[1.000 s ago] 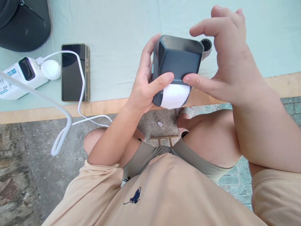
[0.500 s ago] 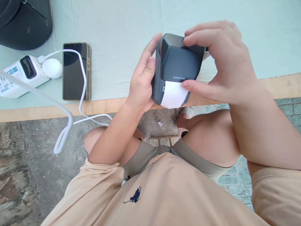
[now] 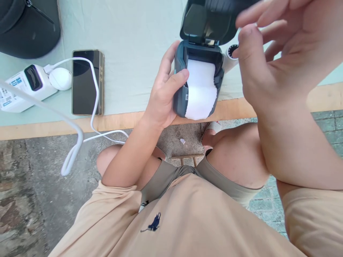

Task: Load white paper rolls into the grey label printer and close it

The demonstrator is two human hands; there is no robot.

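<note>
A dark grey label printer (image 3: 182, 101) is gripped around its left side by my left hand (image 3: 163, 89), thumb over the rim. Its lid (image 3: 211, 21) is swung up and away from me. Inside lies a roll of white label paper (image 3: 201, 84), with a ragged-edged strip hanging over the printer's front. My right hand (image 3: 278, 53) is raised at the lid's right edge, slightly blurred, fingers apart. Whether its fingertips touch the lid I cannot tell. Behind this hand stands a white cylinder with a dark ridged opening (image 3: 232, 53), partly hidden.
On the pale-covered table (image 3: 128, 82) lie a phone (image 3: 85, 84), a white power device with a small screen (image 3: 29, 87), and a black case (image 3: 29, 32). A white cable (image 3: 93, 76) crosses the phone and loops over the wooden table edge (image 3: 120, 119).
The printer's lid has swung up, uncovering the paper inside. My right hand has moved up and to the right from the printer's front. My left hand keeps its hold.
</note>
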